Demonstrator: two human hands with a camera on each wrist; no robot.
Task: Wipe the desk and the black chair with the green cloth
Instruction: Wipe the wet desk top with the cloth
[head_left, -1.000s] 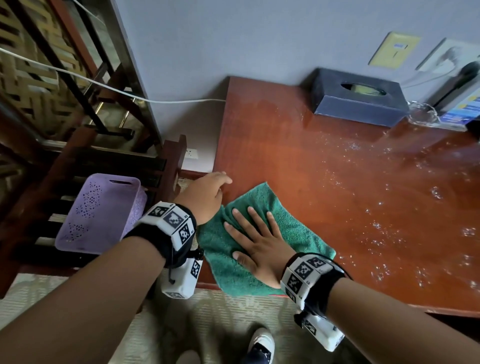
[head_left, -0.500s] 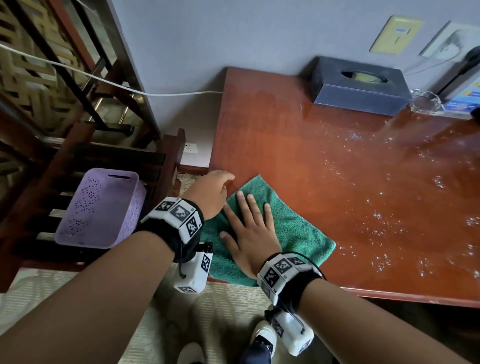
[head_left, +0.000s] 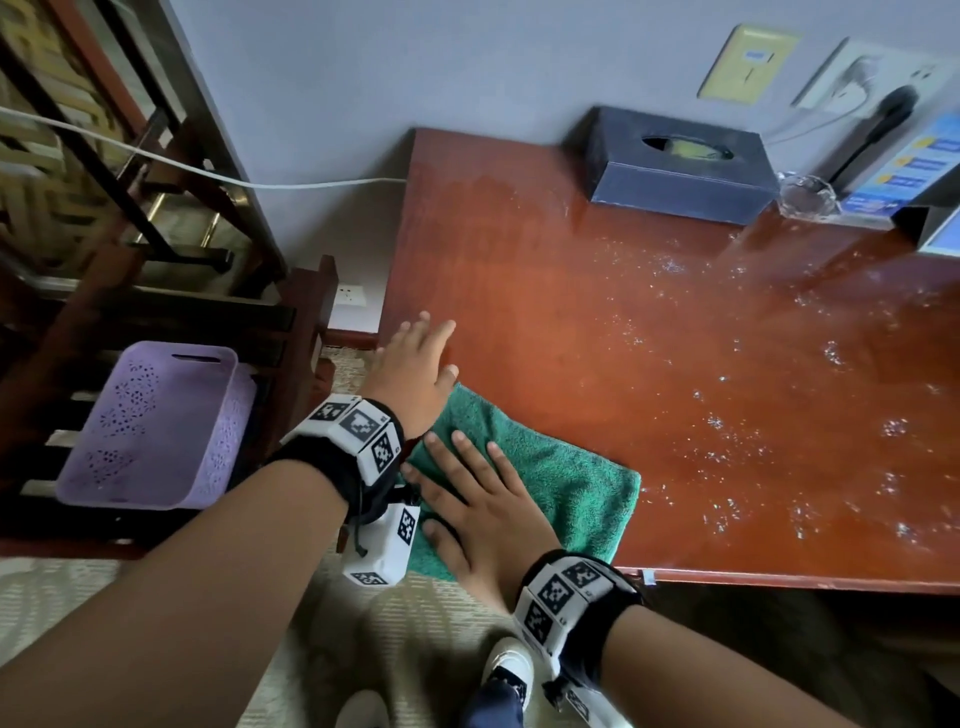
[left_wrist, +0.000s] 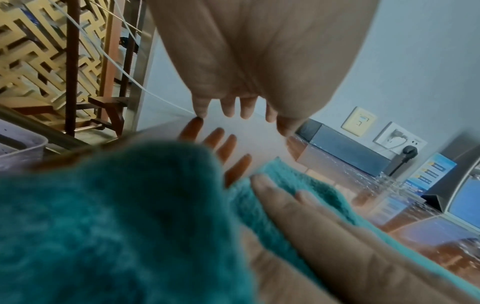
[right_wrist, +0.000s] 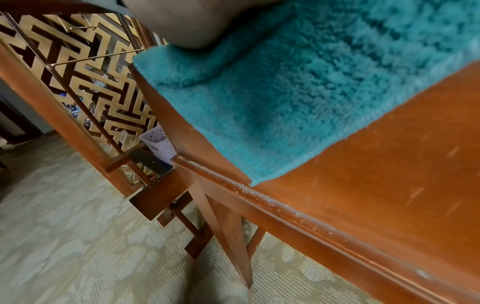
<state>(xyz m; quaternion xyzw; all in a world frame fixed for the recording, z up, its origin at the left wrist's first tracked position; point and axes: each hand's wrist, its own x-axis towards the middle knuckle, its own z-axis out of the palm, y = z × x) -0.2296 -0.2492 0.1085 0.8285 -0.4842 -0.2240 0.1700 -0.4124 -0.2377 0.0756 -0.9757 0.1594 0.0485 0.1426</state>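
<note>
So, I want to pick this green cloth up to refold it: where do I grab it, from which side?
Probably the uncovered right corner of the green cloth, pinched from the right. It lies flat, the right hand presses its left part, and bare desk beside that corner leaves room.

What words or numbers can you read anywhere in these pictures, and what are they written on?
No text here can be read as words.
Blue sign by the wall: yellow and white lines, too blurred to read.
Yellow wall plate: small blue mark, too small to read.
Wrist bands: black-and-white square codes, no letters.
</note>
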